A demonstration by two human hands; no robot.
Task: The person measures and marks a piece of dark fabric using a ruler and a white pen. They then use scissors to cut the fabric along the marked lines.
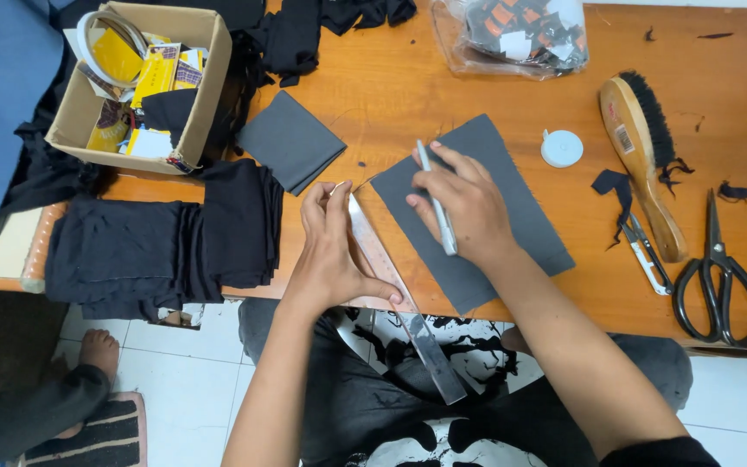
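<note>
A dark grey rectangular fabric piece lies on the orange-brown wooden table. The long metal ruler is silver. 1 round tape measure is white, the wooden brush tan with black bristles, the large scissors black-handled, the cardboard box brown.
</note>
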